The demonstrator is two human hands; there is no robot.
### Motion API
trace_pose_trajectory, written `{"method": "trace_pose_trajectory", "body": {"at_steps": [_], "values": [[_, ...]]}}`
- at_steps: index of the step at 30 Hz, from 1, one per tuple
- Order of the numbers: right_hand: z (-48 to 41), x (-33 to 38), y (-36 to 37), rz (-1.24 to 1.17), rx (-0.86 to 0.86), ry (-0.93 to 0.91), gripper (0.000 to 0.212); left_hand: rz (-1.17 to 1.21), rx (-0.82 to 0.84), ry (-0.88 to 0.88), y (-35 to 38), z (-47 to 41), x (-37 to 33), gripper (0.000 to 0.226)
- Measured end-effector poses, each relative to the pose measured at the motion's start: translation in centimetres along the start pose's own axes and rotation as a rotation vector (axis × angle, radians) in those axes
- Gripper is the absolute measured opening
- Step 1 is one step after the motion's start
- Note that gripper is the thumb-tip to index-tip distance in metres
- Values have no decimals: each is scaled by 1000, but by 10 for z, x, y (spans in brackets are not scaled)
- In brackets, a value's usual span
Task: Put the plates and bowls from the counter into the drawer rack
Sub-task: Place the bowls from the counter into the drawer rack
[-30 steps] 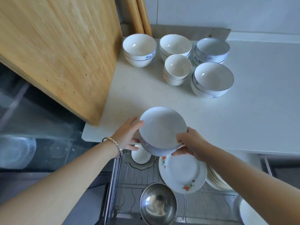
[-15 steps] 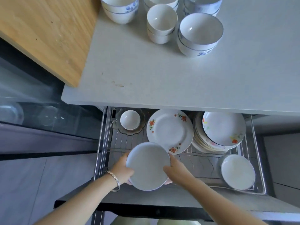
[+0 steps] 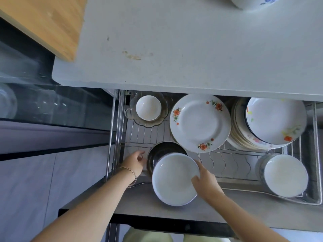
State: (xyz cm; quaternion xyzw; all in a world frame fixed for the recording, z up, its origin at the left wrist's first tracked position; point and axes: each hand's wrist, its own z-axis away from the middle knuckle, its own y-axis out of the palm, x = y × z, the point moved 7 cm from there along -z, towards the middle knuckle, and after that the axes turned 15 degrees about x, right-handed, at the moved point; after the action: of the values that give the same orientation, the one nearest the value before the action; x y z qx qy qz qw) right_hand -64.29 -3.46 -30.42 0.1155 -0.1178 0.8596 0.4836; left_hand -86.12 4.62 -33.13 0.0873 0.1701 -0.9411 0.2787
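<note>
A white bowl with a blue-grey outside (image 3: 173, 179) hangs tilted over the front left of the open drawer rack (image 3: 315, 137). My right hand (image 3: 204, 182) grips its right rim. The bowl overlaps a steel bowl (image 3: 162, 151) that sits in the rack under it. My left hand (image 3: 135, 163) is off the white bowl, fingers loosely curled beside the steel bowl's left rim, holding nothing. On the counter (image 3: 192, 49) only the lower edge of one blue-patterned bowl (image 3: 253, 1) shows at the top right.
The rack holds a floral plate (image 3: 199, 123), a tall stack of plates (image 3: 276, 119), a small white bowl on a glass dish (image 3: 148, 107) and stacked bowls (image 3: 284, 175) at the front right. A wooden board (image 3: 43, 20) overhangs the counter's left.
The view dropped from the counter to the drawer. The white bowl came down to the rack's front left. My left hand let go of it and moved to the steel bowl's side.
</note>
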Motion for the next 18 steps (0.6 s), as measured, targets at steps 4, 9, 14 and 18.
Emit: {"method": "trace_pose_trajectory", "body": {"at_steps": [4,9,14,18], "values": [[-2,3,-4,46,-19,-30,63,-202,35,21,7,-19,-9,35],[-5,9,-8,90,-28,-46,62,-318,-10,54,10,-36,-15,25],[-14,22,-3,151,-26,-62,63,-187,62,53,13,-46,-3,28],[-27,38,6,250,-44,-53,64,12,112,93,12,-51,5,29]]}}
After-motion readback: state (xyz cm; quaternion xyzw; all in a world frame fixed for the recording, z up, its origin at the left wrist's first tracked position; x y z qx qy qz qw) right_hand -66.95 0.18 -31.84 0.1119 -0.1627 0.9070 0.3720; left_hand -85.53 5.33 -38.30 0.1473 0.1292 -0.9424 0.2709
